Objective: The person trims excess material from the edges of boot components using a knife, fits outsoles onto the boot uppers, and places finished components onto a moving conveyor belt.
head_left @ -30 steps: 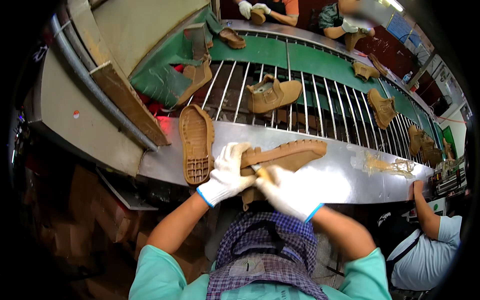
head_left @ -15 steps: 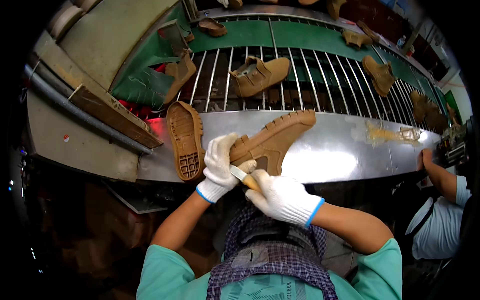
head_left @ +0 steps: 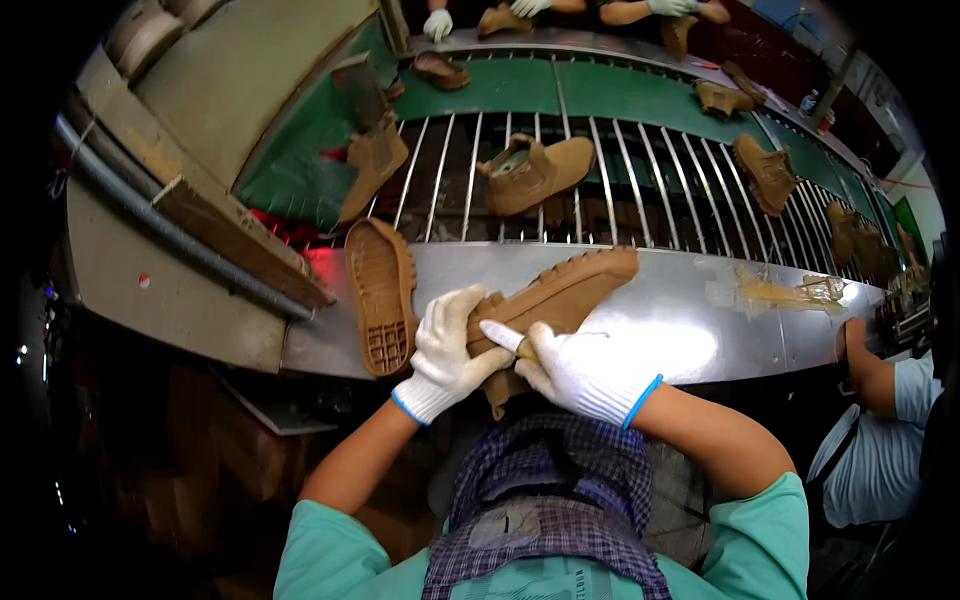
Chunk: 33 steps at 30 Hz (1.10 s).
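Fingers (head_left: 462,318) of left hand (head_left: 447,350) wrap tight round heel end of tan shoe (head_left: 560,300). Right hand (head_left: 585,372) closed too — pinches small thin tool against shoe's side, what kind cannot tell. Shoe tilts up past fingertips, toe over shiny metal shelf (head_left: 680,320). Work looks part done, sole edge probably not finished. Spare sole (head_left: 381,295) lies just left of fingers — bare shelf on right gives room. Roller rails (head_left: 620,180) beyond carry more shoes.
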{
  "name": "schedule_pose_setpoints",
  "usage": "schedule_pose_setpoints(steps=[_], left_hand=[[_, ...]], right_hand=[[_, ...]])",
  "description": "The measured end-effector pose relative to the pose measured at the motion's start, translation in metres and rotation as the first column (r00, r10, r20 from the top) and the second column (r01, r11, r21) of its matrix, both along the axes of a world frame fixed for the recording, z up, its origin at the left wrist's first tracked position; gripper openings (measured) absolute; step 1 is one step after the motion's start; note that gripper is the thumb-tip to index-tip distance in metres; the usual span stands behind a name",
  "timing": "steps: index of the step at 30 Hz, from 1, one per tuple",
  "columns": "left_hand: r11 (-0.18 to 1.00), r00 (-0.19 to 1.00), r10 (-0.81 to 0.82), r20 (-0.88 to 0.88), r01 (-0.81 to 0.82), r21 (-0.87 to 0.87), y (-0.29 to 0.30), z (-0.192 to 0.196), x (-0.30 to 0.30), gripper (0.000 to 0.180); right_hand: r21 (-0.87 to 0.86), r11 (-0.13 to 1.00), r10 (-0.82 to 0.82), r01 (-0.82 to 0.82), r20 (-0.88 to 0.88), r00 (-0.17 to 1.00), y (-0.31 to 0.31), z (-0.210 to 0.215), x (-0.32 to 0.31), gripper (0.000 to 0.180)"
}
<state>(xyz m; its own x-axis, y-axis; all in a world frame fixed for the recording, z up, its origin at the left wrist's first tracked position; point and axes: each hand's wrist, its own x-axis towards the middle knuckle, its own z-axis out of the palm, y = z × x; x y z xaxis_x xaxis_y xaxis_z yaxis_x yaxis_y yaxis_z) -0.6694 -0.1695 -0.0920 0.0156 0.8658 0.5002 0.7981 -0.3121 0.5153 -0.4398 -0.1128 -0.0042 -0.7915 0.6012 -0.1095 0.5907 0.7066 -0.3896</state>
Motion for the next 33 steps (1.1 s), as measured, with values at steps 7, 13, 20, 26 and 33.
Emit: schedule_pose_setpoints(steps=[7, 13, 20, 26, 33], left_hand=[[0.995, 0.987, -0.014, -0.158, -0.001, -0.095, 0.001, 0.037, 0.004, 0.090], [0.906, 0.959, -0.149, -0.243, 0.034, -0.421, 0.036, 0.069, 0.024, 0.074], [0.931, 0.968, -0.147, -0.204, 0.065, -0.359, 0.033, 0.061, 0.014, 0.070], [0.953, 0.954, -0.176, -0.241, 0.104, -0.285, 0.035, 0.060, 0.014, 0.067], [0.964, 0.938, -0.216, -0.270, 0.160, -0.212, 0.035, 0.061, 0.013, 0.059]], right_hand=[[-0.138, 0.978, -0.154, 0.158, 0.035, 0.987, 0.014, 0.013, 0.049, 0.042], [-0.164, 0.950, -0.287, 0.267, -0.108, 0.952, 0.034, -0.009, 0.045, 0.043], [-0.764, 0.577, -0.449, 0.289, -0.001, 0.893, 0.024, -0.003, 0.054, 0.047], [-0.084, 0.994, -0.088, 0.074, -0.179, 0.980, 0.020, -0.006, 0.047, 0.038], [0.088, 0.979, -0.187, 0.186, 0.005, 0.982, 0.047, -0.014, 0.049, 0.039]])
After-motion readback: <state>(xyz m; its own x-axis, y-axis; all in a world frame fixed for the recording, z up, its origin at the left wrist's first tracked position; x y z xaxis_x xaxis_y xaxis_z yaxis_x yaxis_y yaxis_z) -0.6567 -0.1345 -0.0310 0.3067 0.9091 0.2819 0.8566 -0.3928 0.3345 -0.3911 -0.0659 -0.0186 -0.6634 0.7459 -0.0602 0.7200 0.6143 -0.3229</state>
